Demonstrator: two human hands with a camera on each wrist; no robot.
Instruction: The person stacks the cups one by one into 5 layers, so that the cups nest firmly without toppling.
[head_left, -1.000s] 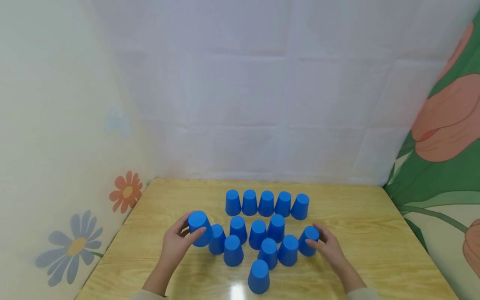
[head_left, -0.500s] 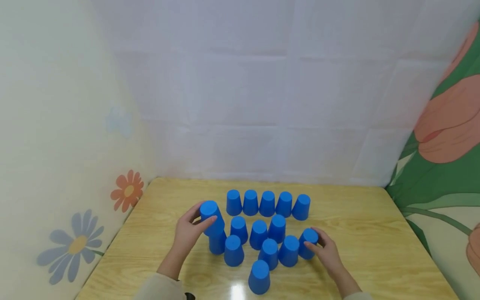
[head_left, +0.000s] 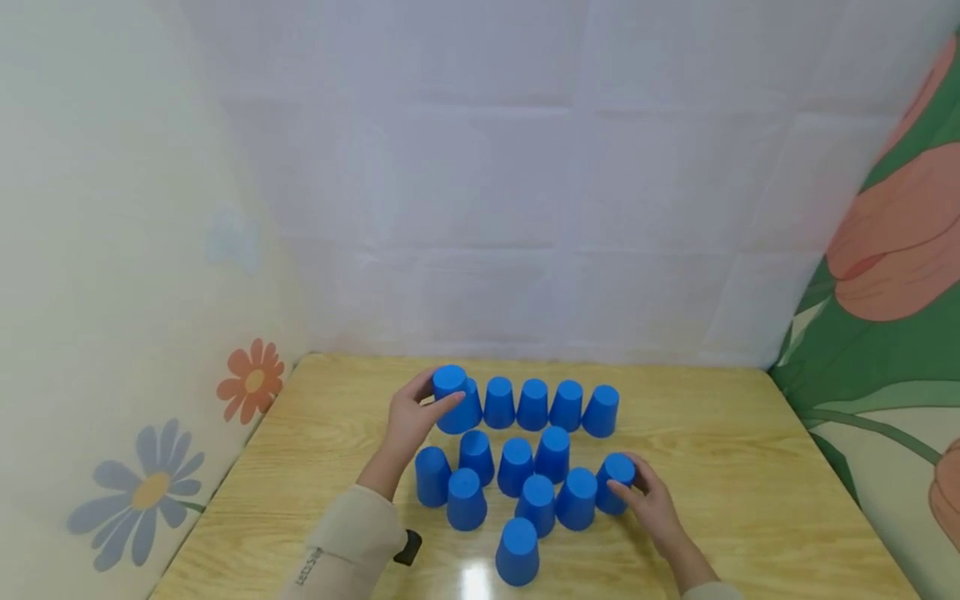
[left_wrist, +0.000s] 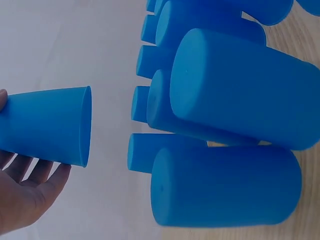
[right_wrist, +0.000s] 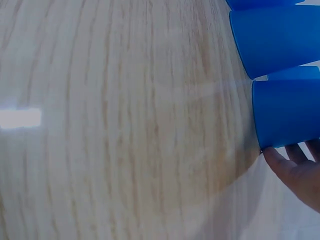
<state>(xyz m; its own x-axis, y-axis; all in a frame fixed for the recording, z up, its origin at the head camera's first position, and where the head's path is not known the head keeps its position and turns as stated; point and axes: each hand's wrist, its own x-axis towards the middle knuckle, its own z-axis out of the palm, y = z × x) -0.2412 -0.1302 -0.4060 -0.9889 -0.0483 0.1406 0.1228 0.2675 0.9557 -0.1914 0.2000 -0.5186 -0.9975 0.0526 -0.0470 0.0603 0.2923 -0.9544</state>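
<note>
A blue plastic cup point(head_left: 452, 400), bottom up, is gripped by my left hand point(head_left: 411, 421), thumb on the near side and fingers behind. In the left wrist view this held cup point(left_wrist: 47, 125) is in the air, apart from the standing cups. It overlaps the leftmost cup of the back row in the head view. My right hand point(head_left: 651, 500) holds another upside-down blue cup point(head_left: 615, 482) at the right end of the nearer group, its rim at the table. The right wrist view shows the thumb low against that cup point(right_wrist: 285, 112).
Several blue cups stand upside down in a back row point(head_left: 533, 406). More form a loose cluster point(head_left: 516, 468) in front, with one cup point(head_left: 517, 552) nearest me. The wooden table point(head_left: 750, 467) meets a white cloth backdrop point(head_left: 480, 208); a dark object point(head_left: 408, 547) shows by the left sleeve.
My left hand has carried its cup forward and to the right, from beside the left of the cluster to the left end of the back row. The right hand has barely moved.
</note>
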